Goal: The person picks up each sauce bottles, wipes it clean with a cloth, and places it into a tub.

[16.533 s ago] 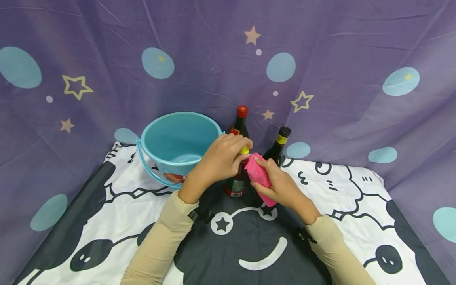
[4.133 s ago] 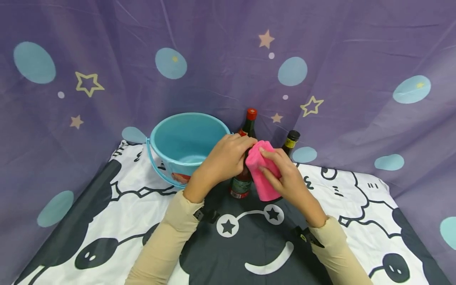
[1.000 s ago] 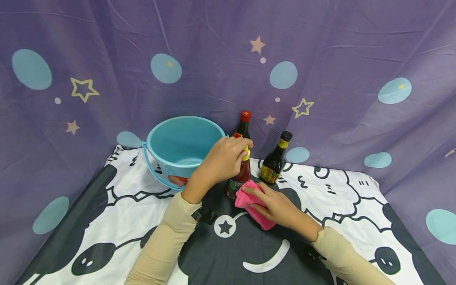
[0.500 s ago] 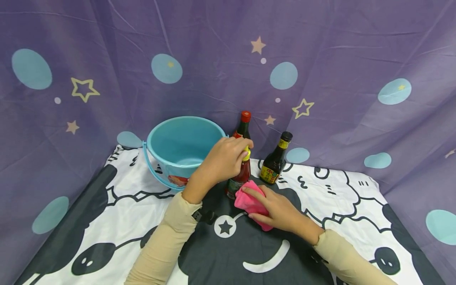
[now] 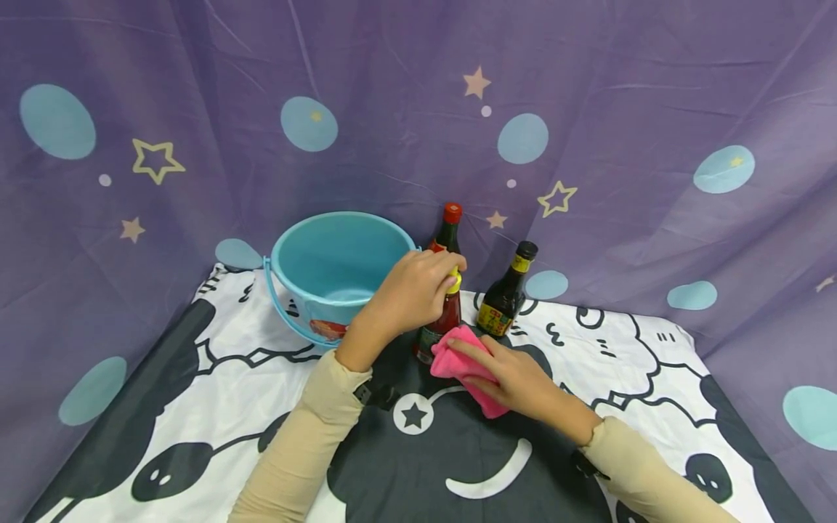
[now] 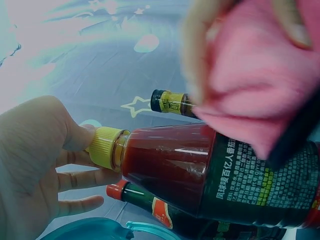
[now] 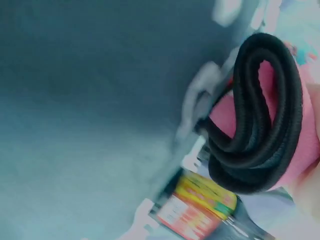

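My left hand point(image 5: 408, 287) pinches the yellow cap point(image 6: 107, 147) of an upright ketchup bottle point(image 5: 450, 314), thumb on one side and a finger on the other. In the left wrist view the bottle's red upper part and dark printed label show beside the hand. A pink towel point(image 5: 458, 361) with a black hem point(image 7: 295, 100) is gripped, bunched up, in my right hand point(image 5: 523, 385). It overlaps the bottle's lower right side in the head view. The right wrist view is blurred and shows the towel's folded edge, with the hand mostly out of frame.
A light blue bucket point(image 5: 281, 272) with a handle stands left of the bottle. Behind it is a red-capped bottle point(image 5: 451, 231). A dark, black-capped bottle point(image 5: 502, 299) stands behind right, before the purple curtain point(image 5: 621, 218). A black-and-white patterned cloth covers the table.
The right hand and towel have come down from the ketchup bottle's neck to its lower part, and shifted slightly up in the last half second. The left hand stays at the cap.
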`<state>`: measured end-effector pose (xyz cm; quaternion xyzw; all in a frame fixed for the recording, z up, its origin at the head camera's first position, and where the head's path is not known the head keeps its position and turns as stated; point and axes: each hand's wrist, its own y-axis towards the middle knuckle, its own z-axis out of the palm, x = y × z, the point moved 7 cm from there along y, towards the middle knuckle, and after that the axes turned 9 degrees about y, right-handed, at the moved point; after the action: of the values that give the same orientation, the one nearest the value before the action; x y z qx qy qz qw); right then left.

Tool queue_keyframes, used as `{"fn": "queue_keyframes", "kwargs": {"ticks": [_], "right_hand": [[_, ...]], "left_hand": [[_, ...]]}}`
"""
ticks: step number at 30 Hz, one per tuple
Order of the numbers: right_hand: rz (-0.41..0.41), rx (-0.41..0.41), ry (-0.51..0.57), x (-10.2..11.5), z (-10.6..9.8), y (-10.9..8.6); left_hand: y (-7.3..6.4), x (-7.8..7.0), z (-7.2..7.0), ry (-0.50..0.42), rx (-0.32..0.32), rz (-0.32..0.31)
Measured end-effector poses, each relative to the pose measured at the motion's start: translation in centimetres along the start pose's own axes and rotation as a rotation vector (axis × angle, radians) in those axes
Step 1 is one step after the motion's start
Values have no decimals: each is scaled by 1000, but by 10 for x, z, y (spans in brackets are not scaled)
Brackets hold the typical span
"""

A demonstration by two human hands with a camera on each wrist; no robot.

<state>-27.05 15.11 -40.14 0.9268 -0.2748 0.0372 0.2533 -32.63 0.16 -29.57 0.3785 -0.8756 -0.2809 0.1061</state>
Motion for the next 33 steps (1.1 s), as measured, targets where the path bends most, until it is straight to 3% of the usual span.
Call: {"fn": "queue_keyframes", "kwargs": {"ticks": [6, 10, 14, 21, 27, 33], "right_hand": [[16, -77, 28, 3, -44, 13], [-13, -192, 53, 4, -75, 25], [-27, -302, 98, 0, -92, 32], [-3, -412, 222, -10, -88, 36], [-7, -478, 265, -16, -77, 36], [29, -495, 321, -21, -67, 35]], "left_hand": [[1, 1, -2, -14, 8, -3], [2, 3, -3, -22, 2, -6], [1, 4, -2, -19, 3, -8], [-1, 4, -1, -9, 1, 0], [-1, 1, -2, -7, -29, 20], [-2, 2, -1, -8, -26, 21]]}}
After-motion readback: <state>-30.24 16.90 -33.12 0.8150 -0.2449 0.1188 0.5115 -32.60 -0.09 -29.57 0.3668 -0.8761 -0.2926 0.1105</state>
